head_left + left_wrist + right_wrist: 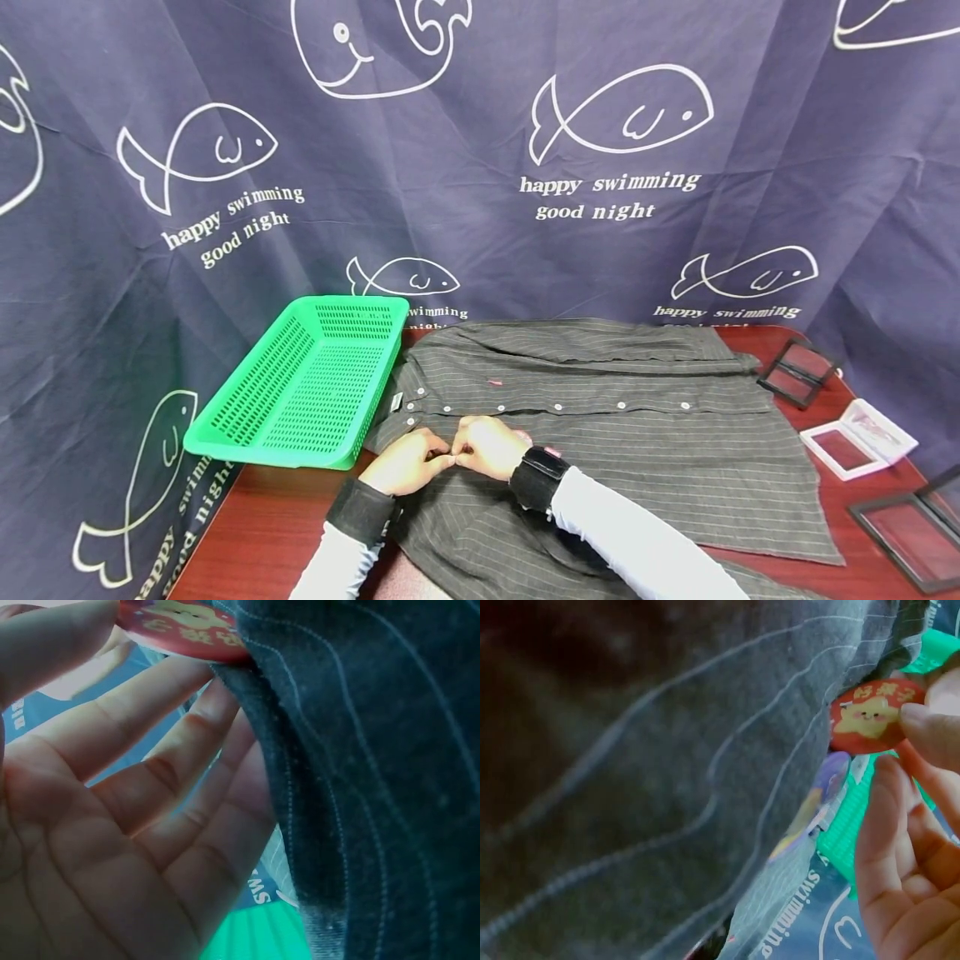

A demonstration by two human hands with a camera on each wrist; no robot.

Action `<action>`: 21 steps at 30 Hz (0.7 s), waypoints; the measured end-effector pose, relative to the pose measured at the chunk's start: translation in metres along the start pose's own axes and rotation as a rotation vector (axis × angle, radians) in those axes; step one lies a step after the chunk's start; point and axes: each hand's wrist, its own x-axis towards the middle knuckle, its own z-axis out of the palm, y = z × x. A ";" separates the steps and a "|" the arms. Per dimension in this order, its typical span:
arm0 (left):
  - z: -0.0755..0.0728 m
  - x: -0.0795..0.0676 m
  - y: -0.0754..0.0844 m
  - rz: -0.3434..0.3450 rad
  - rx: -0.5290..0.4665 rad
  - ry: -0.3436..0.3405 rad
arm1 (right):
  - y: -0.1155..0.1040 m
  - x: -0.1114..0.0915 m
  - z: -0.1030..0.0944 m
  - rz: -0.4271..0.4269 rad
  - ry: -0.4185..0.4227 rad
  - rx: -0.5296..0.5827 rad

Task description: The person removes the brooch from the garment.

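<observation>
A dark pinstriped button-up shirt (585,450) lies spread over the table, its row of white buttons running across. At its near side by the collar, both hands meet over a lifted fold of cloth. My left hand (408,461) pinches the edge of a round red pin badge (187,630) with thumb and forefinger, the other fingers spread along the fabric. My right hand (487,447) pinches the same badge (870,716), its thumb over the printed yellow star face. A purple round badge (831,776) shows on the cloth just behind. The badge's back is hidden.
A green plastic basket (401,333) stands left of the collar. On the right of the red-brown table (247,517) lie an open white case (847,450) and two dark-framed cases, one (798,372) farther back and one (911,533) nearer. A printed fish curtain (480,192) hangs behind.
</observation>
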 end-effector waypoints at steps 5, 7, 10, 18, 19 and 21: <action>0.001 0.000 -0.001 0.026 -0.015 -0.021 | 0.001 -0.002 0.000 -0.009 -0.043 -0.008; 0.002 0.000 -0.001 0.019 -0.019 -0.021 | 0.001 -0.003 0.000 -0.011 -0.054 -0.005; 0.003 -0.001 0.000 -0.009 -0.013 -0.021 | 0.000 -0.004 0.001 -0.013 -0.064 -0.005; 0.008 -0.003 0.000 -0.030 0.029 0.004 | -0.001 -0.004 0.006 -0.016 -0.091 -0.044; 0.009 -0.003 0.000 -0.027 0.036 0.008 | -0.001 -0.004 0.007 -0.018 -0.094 -0.051; 0.011 -0.003 -0.001 -0.030 0.054 0.010 | -0.002 -0.004 0.007 -0.022 -0.101 -0.065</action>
